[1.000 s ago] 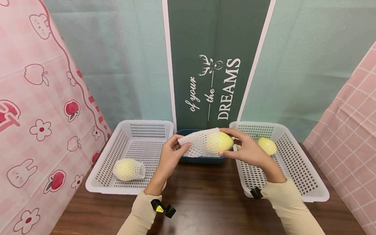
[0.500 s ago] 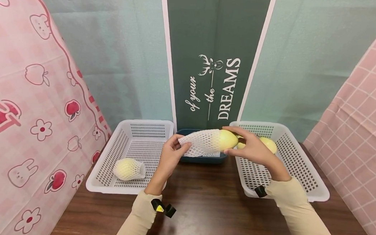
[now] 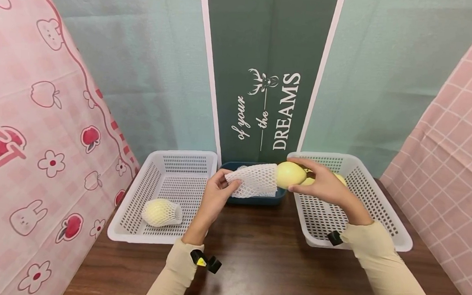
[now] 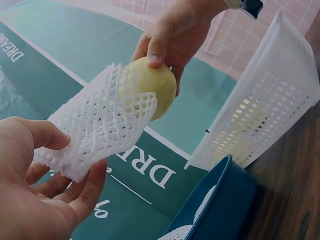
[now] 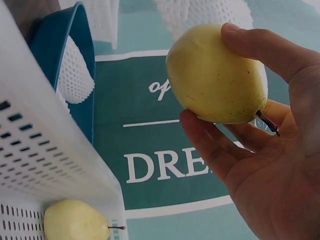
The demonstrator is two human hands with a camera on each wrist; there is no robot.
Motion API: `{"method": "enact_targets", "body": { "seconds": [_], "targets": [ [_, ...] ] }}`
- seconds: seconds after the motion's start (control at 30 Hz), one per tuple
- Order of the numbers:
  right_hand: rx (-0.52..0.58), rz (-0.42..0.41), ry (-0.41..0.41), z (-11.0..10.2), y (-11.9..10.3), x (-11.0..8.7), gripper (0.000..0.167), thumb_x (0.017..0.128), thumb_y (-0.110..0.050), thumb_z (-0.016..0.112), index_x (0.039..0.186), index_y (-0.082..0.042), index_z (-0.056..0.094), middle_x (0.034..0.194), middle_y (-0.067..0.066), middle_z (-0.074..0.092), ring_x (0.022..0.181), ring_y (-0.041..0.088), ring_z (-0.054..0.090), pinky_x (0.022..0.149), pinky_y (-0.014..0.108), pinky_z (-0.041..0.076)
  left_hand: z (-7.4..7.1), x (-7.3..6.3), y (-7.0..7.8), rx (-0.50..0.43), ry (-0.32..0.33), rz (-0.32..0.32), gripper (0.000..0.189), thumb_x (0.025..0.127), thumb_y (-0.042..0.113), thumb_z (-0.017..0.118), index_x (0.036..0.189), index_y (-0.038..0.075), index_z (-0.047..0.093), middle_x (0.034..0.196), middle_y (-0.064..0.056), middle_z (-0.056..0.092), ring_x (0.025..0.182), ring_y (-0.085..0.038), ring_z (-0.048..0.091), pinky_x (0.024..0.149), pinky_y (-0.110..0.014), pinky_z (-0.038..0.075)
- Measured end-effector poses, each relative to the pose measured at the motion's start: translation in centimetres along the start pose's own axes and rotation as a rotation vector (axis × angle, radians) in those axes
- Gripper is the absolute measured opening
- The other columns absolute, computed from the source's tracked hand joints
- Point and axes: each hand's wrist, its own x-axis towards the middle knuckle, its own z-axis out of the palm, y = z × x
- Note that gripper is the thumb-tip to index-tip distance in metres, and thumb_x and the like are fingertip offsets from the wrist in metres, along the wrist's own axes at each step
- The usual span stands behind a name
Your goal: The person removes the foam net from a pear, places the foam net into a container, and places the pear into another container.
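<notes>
The right hand (image 3: 322,183) grips a pale-yellow pear (image 5: 215,75), dark-stemmed and finely speckled near the stem, at the mouth of a white foam net (image 3: 254,180). The left hand (image 3: 216,190) pinches the net's other end.

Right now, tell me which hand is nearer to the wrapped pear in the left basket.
Left. The left hand, gripping a net, is right of the wrapped pear; the right hand, holding a bare pear, is farther right, beyond the net.
</notes>
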Motion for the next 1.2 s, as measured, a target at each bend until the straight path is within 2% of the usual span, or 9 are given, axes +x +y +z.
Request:
{"method": "enact_targets", "body": {
  "seconds": [0.23, 0.4, 0.63, 0.87, 1.2],
  "targets": [
    [-0.048, 0.041, 0.001, -0.7, 0.6, -0.1, 0.081, 0.086, -0.029, 0.091, 0.155, -0.012, 0.054, 0.155, 0.016, 0.057, 0.121, 0.031, 0.061, 0.099, 0.048, 0.055, 0.3, -0.1, 0.0, 0.011, -0.006, -0.006, 0.021, 0.097, -0.002, 0.07, 0.117, -0.006, 0.063, 0.108, -0.01, 0.072, 0.095, -0.008, 0.07, 0.082, -0.02, 0.058],
    [-0.042, 0.063, -0.009, -1.1, 1.2, -0.1, 0.082, 0.086, -0.024, 0.091, 0.157, -0.01, 0.052, 0.156, 0.017, 0.055, 0.12, 0.032, 0.06, 0.099, 0.053, 0.053, 0.3, 0.0, 0.0, 0.015, -0.001, -0.004, 0.022, 0.096, -0.003, 0.071, 0.117, -0.007, 0.063, 0.11, -0.014, 0.073, 0.096, -0.008, 0.07, 0.082, -0.02, 0.058],
    [-0.065, 0.123, -0.024, -2.0, 1.7, -0.3, 0.085, 0.085, -0.03, 0.091, 0.157, -0.01, 0.051, 0.154, 0.019, 0.055, 0.121, 0.036, 0.061, 0.099, 0.053, 0.053, 0.3, -0.1, -0.1, 0.011, -0.009, -0.01, 0.021, 0.097, -0.002, 0.071, 0.117, -0.006, 0.063, 0.113, -0.017, 0.072, 0.097, -0.009, 0.07, 0.083, -0.021, 0.058],
    [-0.083, 0.129, -0.018, -2.3, 2.3, -0.3, 0.083, 0.085, -0.03, 0.091, 0.156, -0.009, 0.053, 0.148, 0.022, 0.059, 0.114, 0.035, 0.062, 0.091, 0.045, 0.054, 0.3, -0.1, 0.0, 0.006, -0.002, -0.006, 0.022, 0.097, -0.002, 0.071, 0.117, -0.006, 0.064, 0.111, -0.014, 0.073, 0.097, -0.01, 0.07, 0.082, -0.021, 0.058],
    [-0.131, 0.159, -0.034, -2.5, 3.3, -0.1, 0.083, 0.086, -0.029, 0.091, 0.156, -0.006, 0.051, 0.145, 0.025, 0.06, 0.113, 0.036, 0.063, 0.09, 0.046, 0.053, 0.1, -0.2, -0.1, 0.013, -0.003, -0.01, 0.022, 0.097, -0.002, 0.071, 0.118, -0.006, 0.064, 0.112, -0.016, 0.072, 0.097, -0.009, 0.07, 0.082, -0.021, 0.058]
  ]
}}
